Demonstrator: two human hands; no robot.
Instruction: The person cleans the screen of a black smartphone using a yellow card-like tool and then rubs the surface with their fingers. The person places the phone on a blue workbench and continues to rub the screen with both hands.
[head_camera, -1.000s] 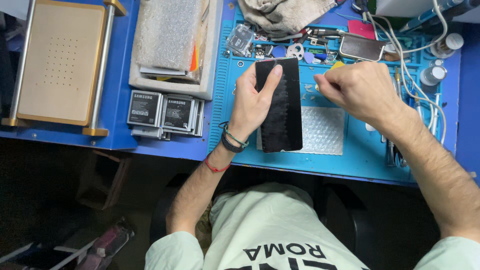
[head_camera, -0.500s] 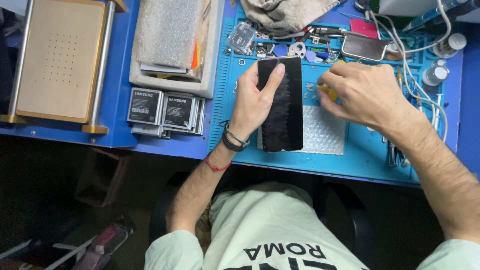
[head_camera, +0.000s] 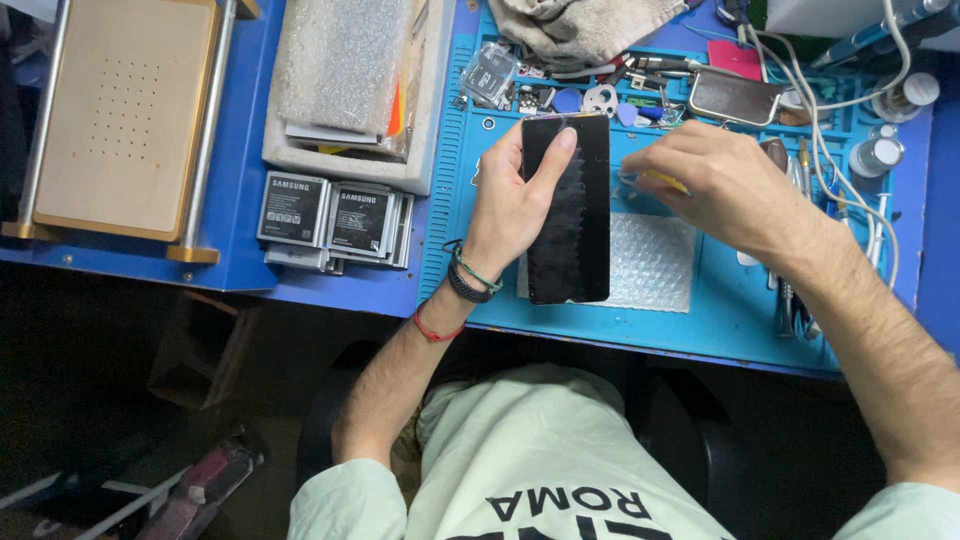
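My left hand (head_camera: 510, 200) grips a black phone (head_camera: 570, 215) by its left edge, thumb across the upper screen, holding it flat over a blue work mat (head_camera: 720, 310). My right hand (head_camera: 720, 185) is closed on a small yellow tool (head_camera: 662, 180) right beside the phone's upper right edge. A sheet of bubble wrap (head_camera: 650, 265) lies under and to the right of the phone.
Two stacks of phone batteries (head_camera: 335, 220) lie left of the mat. A foam tray of wrapped parts (head_camera: 345, 80) sits behind them, a tan plate machine (head_camera: 120, 115) at far left. A grey cloth (head_camera: 590, 25), small tools, bottles (head_camera: 880, 155) and cables crowd the mat's back and right.
My right hand has moved left and closer to the phone's upper right edge with the yellow tool. The left hand keeps its grip on the phone.
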